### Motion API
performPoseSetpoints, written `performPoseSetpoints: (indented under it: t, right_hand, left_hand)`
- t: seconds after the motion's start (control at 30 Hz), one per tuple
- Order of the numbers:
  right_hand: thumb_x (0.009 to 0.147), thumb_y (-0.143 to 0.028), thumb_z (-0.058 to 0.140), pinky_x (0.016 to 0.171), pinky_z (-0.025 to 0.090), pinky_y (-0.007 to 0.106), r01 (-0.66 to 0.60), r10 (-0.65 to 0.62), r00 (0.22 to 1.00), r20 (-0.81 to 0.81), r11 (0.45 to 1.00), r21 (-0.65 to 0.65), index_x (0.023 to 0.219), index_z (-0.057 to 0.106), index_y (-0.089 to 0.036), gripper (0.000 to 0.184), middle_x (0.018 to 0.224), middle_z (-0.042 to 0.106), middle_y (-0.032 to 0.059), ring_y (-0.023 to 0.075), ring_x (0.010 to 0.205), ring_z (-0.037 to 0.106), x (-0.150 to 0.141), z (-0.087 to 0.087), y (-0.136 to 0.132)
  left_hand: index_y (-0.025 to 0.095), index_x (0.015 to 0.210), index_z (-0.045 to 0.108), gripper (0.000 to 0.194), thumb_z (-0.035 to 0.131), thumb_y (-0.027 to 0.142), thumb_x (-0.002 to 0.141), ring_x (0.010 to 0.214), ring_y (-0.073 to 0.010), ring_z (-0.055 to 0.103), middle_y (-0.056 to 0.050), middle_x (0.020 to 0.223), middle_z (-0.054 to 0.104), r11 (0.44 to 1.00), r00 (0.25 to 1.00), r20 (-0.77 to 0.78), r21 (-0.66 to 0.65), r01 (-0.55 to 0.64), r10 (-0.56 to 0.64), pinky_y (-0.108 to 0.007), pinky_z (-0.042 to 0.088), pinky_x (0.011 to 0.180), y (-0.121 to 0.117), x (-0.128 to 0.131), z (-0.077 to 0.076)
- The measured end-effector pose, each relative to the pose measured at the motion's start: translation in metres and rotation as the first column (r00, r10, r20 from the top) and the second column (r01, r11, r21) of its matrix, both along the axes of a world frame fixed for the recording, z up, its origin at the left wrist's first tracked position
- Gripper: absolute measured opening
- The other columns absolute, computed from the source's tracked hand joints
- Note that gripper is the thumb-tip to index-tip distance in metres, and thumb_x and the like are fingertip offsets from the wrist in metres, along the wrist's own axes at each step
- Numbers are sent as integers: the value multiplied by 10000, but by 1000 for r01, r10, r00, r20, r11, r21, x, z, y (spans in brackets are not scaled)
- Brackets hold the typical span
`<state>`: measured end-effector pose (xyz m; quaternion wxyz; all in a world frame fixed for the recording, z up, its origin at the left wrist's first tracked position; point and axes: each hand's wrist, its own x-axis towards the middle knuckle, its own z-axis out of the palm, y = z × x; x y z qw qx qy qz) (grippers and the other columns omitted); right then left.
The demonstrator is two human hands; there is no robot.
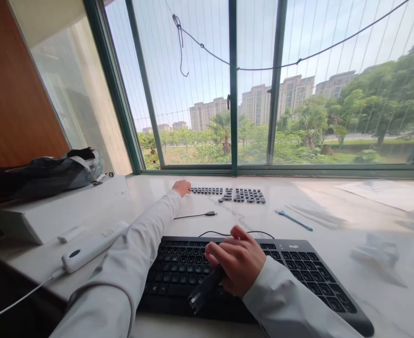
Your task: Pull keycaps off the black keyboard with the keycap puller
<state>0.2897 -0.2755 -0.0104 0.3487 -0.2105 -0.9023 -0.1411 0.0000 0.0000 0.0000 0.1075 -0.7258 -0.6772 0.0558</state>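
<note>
Head view looks across a pale marble table (333, 225) that runs up to a wide green-framed window (232, 94); beyond the glass stand trees and tall apartment blocks under a clear sky. A wood-panelled wall (13, 94) closes the table's left side.

At the near edge, around the middle, lies a black keyboard (298, 267), its cable looping just behind it. The right hand (238, 260) rests on the keyboard's middle keys, fingers curled around a dark, flat tool (205, 291) that sticks out toward the near edge. The left hand (181, 187) is stretched far forward in a white sleeve, well apart from the right, and touches the left end of a set of loose black keycaps (242, 195) laid out in rows near the far edge, below the window. Whether its fingers pinch a cap or only lie on them cannot be told; they look loosely folded.

Between keycaps and keyboard lies a thin cable ending in a USB plug (210, 213). To the right of that, a slim blue tool (295, 220) lies on bare marble. Toward the left edge sit a white box (52, 211) with a dark bag (41, 176) on top, and a white device (90, 246) on a white lead by the near-left corner. Paper sheets (386, 192) lie at the far right.
</note>
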Motion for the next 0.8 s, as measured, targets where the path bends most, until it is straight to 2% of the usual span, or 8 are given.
performPoseSetpoints:
  t: [0.2,0.43,0.8]
  right_hand:
    - [798,-207,534,751,250,327,23,-22,1000,3,1000,-14,814,516,-207,24,529,569,-53,114,485,468,-4,-1,-1]
    - [796,-216,531,767,252,326,50,-49,999,23,998,-43,815,514,-209,26,533,583,-51,113,486,481,-3,-1,-1]
    - [772,-213,543,779,257,319,73,-68,995,68,995,-75,824,513,-210,60,563,603,-50,116,511,509,-2,0,-1]
  left_hand:
    - [157,1194,551,337,546,336,909,1022,-206,583,-96,1194,569,999,1000,-6,40,25,-25,-414,512,860,15,-2,-9]
    - [156,1192,552,338,550,338,907,1020,-206,585,-95,1188,571,999,1000,2,44,7,-7,-412,513,858,19,-2,-19]
    - [147,1113,604,341,540,407,901,1012,-204,593,-88,1117,622,997,999,50,80,-10,6,-426,471,901,19,-7,-22]
